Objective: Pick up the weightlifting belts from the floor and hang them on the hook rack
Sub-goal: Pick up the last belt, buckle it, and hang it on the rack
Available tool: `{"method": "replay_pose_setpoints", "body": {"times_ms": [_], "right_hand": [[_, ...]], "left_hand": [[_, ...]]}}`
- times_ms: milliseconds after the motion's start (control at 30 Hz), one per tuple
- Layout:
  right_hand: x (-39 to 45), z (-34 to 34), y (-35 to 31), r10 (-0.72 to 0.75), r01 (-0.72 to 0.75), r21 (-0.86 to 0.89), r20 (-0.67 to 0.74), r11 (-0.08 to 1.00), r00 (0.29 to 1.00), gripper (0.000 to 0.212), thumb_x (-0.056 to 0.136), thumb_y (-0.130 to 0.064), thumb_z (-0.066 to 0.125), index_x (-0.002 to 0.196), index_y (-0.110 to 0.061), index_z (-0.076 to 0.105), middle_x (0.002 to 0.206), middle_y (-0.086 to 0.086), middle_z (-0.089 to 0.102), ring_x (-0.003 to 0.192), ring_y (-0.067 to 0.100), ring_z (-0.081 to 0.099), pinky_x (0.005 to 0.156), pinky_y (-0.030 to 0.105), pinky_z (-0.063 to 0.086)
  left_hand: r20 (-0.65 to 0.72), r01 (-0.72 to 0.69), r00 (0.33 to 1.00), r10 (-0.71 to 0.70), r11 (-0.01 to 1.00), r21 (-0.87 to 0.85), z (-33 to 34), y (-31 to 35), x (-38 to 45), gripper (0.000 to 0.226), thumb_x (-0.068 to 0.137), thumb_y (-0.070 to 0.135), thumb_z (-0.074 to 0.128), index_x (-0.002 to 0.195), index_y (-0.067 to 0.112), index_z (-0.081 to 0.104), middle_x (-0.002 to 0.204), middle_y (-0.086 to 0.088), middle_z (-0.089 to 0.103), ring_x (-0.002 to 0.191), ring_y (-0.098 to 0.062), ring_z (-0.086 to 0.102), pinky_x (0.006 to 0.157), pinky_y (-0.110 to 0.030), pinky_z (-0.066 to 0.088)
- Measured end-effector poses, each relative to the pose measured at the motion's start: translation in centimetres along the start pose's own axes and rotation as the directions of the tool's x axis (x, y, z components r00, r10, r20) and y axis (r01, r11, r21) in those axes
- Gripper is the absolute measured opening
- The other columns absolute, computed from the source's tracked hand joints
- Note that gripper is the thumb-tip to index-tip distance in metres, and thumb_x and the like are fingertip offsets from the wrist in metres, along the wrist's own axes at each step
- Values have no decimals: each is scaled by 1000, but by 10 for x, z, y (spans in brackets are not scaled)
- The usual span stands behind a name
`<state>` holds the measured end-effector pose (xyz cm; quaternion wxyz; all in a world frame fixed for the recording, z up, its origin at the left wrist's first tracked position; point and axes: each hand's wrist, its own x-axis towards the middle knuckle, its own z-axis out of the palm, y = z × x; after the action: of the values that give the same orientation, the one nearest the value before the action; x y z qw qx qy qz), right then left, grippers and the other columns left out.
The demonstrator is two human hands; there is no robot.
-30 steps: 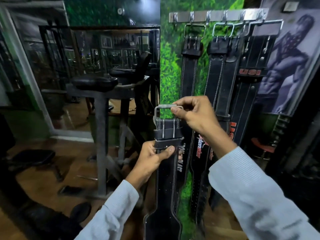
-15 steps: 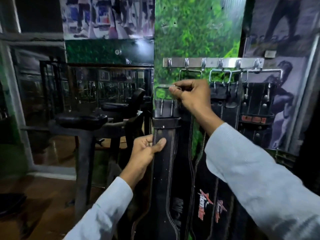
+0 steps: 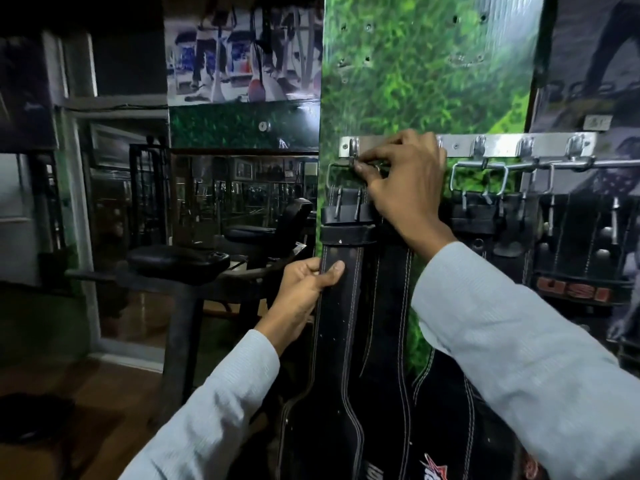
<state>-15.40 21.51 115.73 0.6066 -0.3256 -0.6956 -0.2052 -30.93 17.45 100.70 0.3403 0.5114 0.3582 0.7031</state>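
Fingers and thumb of the left hand (image 3: 304, 289) curl round the edge of the black belt (image 3: 337, 327) below its keeper loop; higher up, the right hand (image 3: 403, 188) pinches the belt's buckle (image 3: 337, 168) at the leftmost hook of the hook rack (image 3: 502, 145)

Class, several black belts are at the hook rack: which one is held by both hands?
The leftmost belt: the left hand grips its strap, the right hand pinches its buckle at the hook rack.
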Motion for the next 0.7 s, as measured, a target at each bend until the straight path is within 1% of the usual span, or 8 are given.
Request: {"method": "replay_pose_setpoints", "body": {"times_ms": [167, 267, 367, 433, 533, 600, 633, 700], "right_hand": [[-52, -2, 9, -75, 82, 40, -152, 996, 985, 28, 92, -30, 70, 119, -24, 74, 135, 1, 63, 118, 25, 52, 104, 44, 41], [-101, -5, 10, -86, 111, 166, -150, 980, 985, 28, 94, -16, 68, 122, -13, 70, 125, 9, 62, 110, 25, 57, 94, 43, 50], [-145, -6, 1, 46, -77, 365, 92, 928, 995, 46, 96, -20, 70, 139, -15, 56, 119, 0, 57, 92, 11, 62, 79, 30, 57], [-169, 1, -1, 189, -308, 449, 291, 839, 938, 62, 92, -23, 77, 146, -18, 47, 114, -5, 60, 92, 8, 66, 78, 23, 58], [-199, 8, -5, 271, -519, 442, 510, 732, 817, 34, 90, -24, 79, 121, -17, 65, 97, -5, 73, 83, 13, 72, 81, 43, 62], [-209, 5, -7, 285, -543, 434, 529, 719, 799, 9, 92, -25, 76, 98, -21, 71, 77, -11, 72, 68, 8, 66, 71, 41, 60], [-210, 2, -9, 316, -562, 432, 518, 705, 795, 8, 92, -24, 76, 88, -22, 70, 67, -14, 67, 61, 4, 60, 64, 35, 56], [-207, -5, -13, 362, -588, 447, 494, 674, 791, 19, 88, -29, 78, 79, -17, 67, 61, -8, 65, 60, 4, 54, 59, 33, 48]], "left_hand": [[2, -24, 1000, 24, 1000, -8, 2, -4, -1, 14, 96, 7, 69, 105, 1, 78, 98, -14, 80, 85, -19, 76, 75, -27, 62], [4, -18, 1000, 18, 1000, -13, -2, -11, -8, 27, 98, 16, 69, 113, -6, 74, 109, -24, 77, 96, -28, 74, 86, -35, 62], [27, 20, 999, -22, 999, 46, -9, -19, -27, 30, 101, 22, 65, 112, -5, 74, 101, -19, 79, 86, -21, 76, 72, -26, 61], [42, 65, 997, -70, 992, 111, -15, -28, -40, 32, 102, 28, 64, 98, -2, 74, 85, -6, 78, 72, -12, 74, 65, -22, 57], [76, 126, 987, -144, 972, 201, -32, -56, -61, 69, 90, 54, 74, 92, -14, 58, 84, -12, 64, 80, -28, 59, 74, -43, 48], [113, 133, 980, -162, 964, 229, -40, -75, -82, 51, 91, 37, 78, 100, -12, 65, 89, -15, 67, 85, -28, 62, 75, -42, 52], [127, 133, 977, -169, 958, 253, -43, -85, -91, 34, 93, 21, 77, 106, -9, 69, 92, -15, 72, 87, -26, 67, 77, -37, 57], [148, 96, 979, -137, 962, 256, -45, -92, -104, 31, 91, 13, 77, 111, -9, 69, 96, -14, 75, 89, -22, 70, 79, -32, 59]]}}
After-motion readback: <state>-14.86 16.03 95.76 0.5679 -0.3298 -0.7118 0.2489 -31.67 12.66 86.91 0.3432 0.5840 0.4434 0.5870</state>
